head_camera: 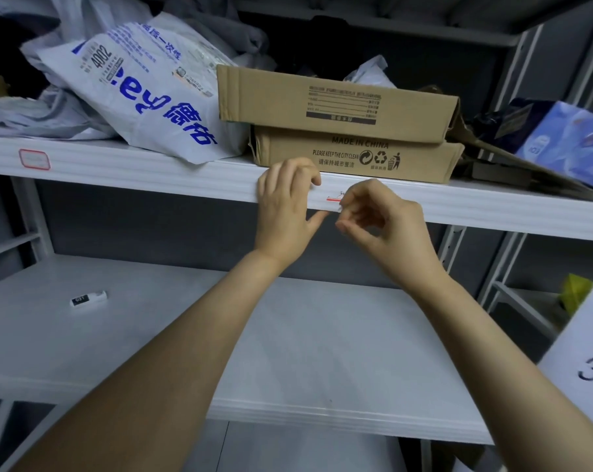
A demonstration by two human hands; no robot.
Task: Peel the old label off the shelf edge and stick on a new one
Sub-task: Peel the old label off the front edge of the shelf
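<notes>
Pinching the red-edged label (pixel 333 199) at its right end: your right hand (pixel 387 226), thumb and forefinger together | label sits on the white shelf edge (pixel 186 175), below stacked cardboard boxes (pixel 339 131) | your left hand (pixel 284 206) grips the edge just left of it, fingers curled on top, thumb beneath.

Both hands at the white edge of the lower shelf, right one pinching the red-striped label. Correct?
No, wrong shelf. The head view shows the left hand and right hand at the white edge of the upper shelf, below the brown cardboard boxes; the right one pinches the red-striped label.
</notes>
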